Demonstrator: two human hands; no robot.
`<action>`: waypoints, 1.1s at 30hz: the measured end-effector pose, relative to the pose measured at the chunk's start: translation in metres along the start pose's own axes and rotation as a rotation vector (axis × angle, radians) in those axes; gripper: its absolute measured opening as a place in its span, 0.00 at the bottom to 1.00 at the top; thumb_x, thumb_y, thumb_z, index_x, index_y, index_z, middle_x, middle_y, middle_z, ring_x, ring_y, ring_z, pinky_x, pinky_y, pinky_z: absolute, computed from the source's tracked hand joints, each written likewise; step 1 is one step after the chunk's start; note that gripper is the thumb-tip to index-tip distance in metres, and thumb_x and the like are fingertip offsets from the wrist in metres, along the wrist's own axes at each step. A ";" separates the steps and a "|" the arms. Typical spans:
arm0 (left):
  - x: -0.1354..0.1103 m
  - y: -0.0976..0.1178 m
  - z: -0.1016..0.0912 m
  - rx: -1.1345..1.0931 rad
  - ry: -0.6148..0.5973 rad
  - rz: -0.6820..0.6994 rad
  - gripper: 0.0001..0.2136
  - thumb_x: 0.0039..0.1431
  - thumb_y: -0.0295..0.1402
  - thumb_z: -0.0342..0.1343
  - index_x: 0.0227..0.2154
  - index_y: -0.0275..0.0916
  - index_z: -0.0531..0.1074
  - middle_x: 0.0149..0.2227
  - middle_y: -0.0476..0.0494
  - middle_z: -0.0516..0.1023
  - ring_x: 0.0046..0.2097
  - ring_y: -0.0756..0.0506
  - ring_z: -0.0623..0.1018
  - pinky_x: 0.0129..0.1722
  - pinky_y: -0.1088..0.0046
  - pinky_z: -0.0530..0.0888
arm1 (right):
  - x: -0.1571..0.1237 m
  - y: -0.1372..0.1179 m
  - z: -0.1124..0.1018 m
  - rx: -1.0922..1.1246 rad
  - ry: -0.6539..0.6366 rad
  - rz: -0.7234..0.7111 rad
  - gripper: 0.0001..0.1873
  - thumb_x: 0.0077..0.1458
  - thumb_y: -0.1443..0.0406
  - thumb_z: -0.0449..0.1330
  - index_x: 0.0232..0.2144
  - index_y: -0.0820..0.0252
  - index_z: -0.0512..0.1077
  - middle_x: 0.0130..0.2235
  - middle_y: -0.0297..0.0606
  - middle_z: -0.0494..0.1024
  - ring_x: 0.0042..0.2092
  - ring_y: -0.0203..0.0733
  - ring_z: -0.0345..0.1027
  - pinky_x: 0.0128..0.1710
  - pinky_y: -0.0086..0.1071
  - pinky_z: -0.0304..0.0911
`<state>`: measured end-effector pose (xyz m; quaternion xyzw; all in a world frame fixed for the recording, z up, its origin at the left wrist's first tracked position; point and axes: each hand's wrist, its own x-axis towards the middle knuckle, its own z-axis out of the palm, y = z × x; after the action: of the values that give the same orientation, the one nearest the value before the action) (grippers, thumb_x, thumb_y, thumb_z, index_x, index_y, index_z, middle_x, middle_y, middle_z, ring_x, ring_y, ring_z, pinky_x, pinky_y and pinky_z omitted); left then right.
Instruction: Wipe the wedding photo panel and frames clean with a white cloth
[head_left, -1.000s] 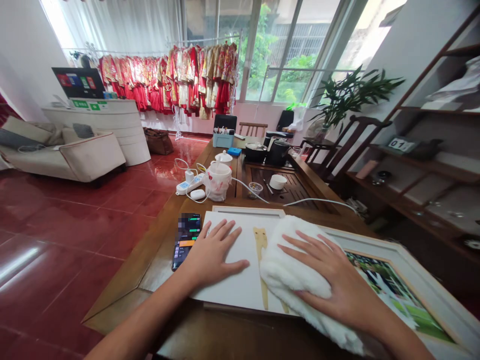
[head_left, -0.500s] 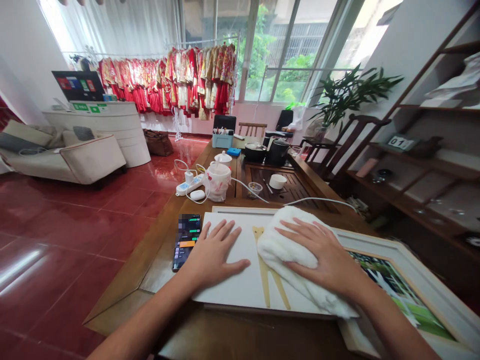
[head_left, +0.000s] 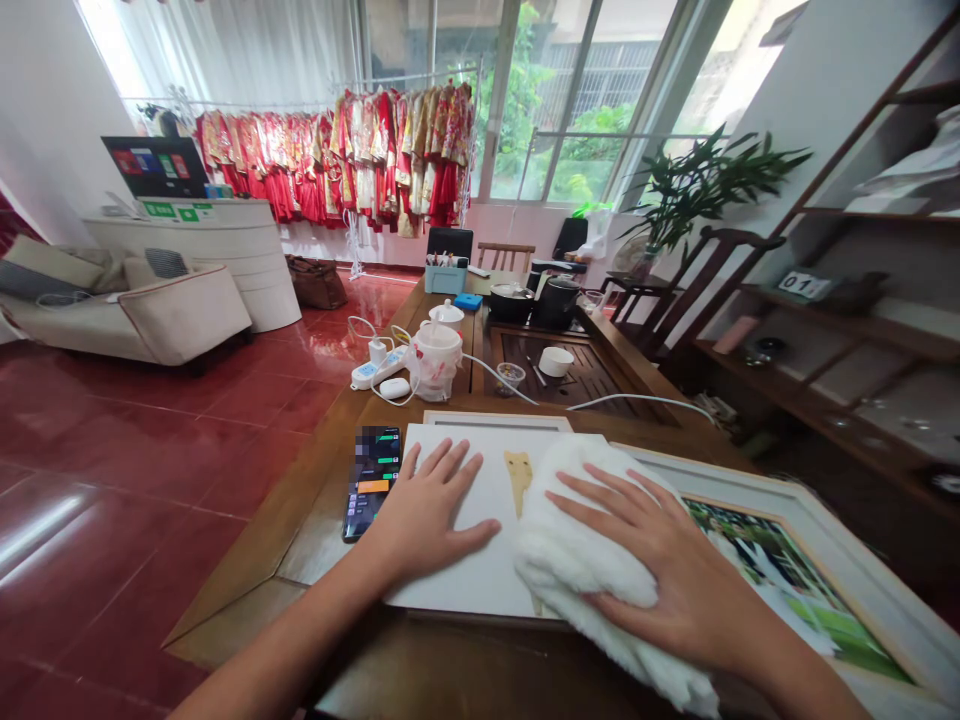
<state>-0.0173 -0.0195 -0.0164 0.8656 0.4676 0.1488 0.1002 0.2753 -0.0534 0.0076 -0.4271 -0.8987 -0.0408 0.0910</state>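
A flat white board lies on the table, with a tan, long-legged animal-shaped piece on its face. My left hand rests on the board's left part, fingers spread and flat, holding nothing. Under my right hand is a fluffy white towel. The fingers fan over it, and cloth is bunched between them and the thumb. The towel covers the lower part of the tan piece and hangs past the board's near edge.
A phone lies left of the board. Framed pictures lie at the right and partly under it. Beyond are a wrapped cup, a power strip, a white bowl and a cable.
My right hand and the towel have moved toward me and slightly right. More of the tan piece's legs is covered now. My left hand has stayed put.
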 end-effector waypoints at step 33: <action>-0.001 -0.001 0.000 0.011 -0.007 0.006 0.28 0.67 0.49 0.43 0.66 0.45 0.53 0.69 0.43 0.49 0.70 0.37 0.49 0.66 0.46 0.47 | 0.034 -0.002 -0.005 -0.011 -0.053 -0.136 0.40 0.55 0.45 0.55 0.67 0.40 0.48 0.67 0.33 0.57 0.67 0.60 0.45 0.61 0.66 0.44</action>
<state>-0.0191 -0.0196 -0.0169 0.8681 0.4652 0.1435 0.0966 0.2536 -0.0299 0.0189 -0.3666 -0.9274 -0.0406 0.0619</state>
